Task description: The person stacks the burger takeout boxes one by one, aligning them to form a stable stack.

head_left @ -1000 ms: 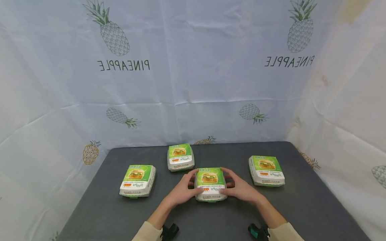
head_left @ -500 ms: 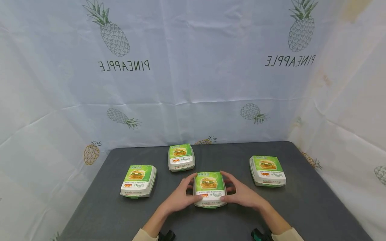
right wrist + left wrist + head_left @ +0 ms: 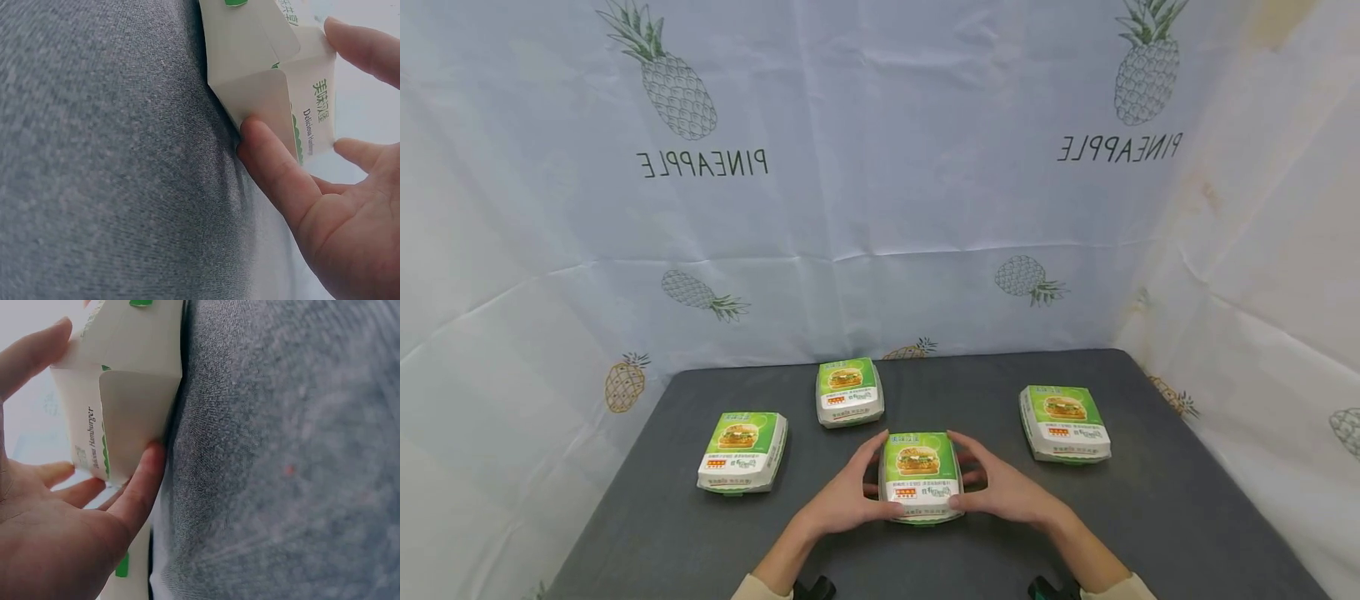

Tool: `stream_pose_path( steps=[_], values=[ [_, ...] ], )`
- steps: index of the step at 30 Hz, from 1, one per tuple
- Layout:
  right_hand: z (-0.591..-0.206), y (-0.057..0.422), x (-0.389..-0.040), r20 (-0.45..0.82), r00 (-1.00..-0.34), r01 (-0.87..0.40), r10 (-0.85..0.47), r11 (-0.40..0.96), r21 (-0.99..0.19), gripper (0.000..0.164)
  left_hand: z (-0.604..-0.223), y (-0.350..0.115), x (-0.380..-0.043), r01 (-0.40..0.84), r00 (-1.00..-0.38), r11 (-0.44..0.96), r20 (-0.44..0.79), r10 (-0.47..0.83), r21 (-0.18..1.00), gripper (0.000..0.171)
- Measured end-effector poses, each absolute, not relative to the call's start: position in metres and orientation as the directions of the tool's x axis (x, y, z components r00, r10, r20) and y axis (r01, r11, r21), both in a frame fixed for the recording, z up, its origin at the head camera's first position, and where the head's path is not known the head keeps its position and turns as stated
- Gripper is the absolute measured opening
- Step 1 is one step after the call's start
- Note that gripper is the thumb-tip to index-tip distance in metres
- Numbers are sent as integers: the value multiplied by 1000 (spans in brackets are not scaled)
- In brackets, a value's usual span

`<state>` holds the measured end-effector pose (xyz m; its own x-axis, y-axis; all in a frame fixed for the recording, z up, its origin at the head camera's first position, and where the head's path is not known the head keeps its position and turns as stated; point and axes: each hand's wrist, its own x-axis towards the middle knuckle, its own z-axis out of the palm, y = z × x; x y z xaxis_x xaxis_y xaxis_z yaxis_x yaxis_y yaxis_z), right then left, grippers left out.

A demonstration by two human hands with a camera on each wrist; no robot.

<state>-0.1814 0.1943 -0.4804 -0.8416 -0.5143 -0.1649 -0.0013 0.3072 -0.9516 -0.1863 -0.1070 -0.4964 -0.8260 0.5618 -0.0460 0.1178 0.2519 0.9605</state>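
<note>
A white paper hamburger box (image 3: 919, 467) with a green burger-picture lid sits on the dark table, centred near the front. My left hand (image 3: 838, 500) grips its left side, thumb at the near corner and fingers along the flank. On the opposite side my right hand (image 3: 1011, 493) holds it the same way. From the left wrist, the box wall (image 3: 134, 419) shows fingertips against its lower part and the thumb near its upper edge. The right wrist view has the right hand (image 3: 350, 225) on the box's other side (image 3: 256, 94), low by the grey cloth. The lid stays closed.
Three similar boxes stand apart on the table: one at the left (image 3: 743, 452), one at the back (image 3: 850, 393), one at the right (image 3: 1064, 423). A pineapple-print white curtain (image 3: 880, 208) hangs behind the table (image 3: 662, 517) and along both sides.
Both hands have drawn the middle box a short way toward the person, keeping their hold on it. The other three boxes have stayed in place.
</note>
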Motion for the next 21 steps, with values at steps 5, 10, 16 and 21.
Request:
stream_pose_path(
  steps=[5,10,16,21],
  values=[
    [-480,194,-180,-165,-834,4,-526,293,-956,95,-500,-107,-190,130,-831,250,-33,556,959,111],
    [-480,194,-180,-168,-835,8,-523,295,-956,95,-501,-108,-192,143,-834,249,-19,552,958,112],
    [-481,194,-179,-166,-833,7,-527,289,-957,93,-503,-109,-192,144,-833,254,-22,553,956,114],
    [-481,196,-178,-162,-834,-2,-527,297,-955,91,-503,-108,-192,138,-830,266,-35,557,954,114]
  ],
)
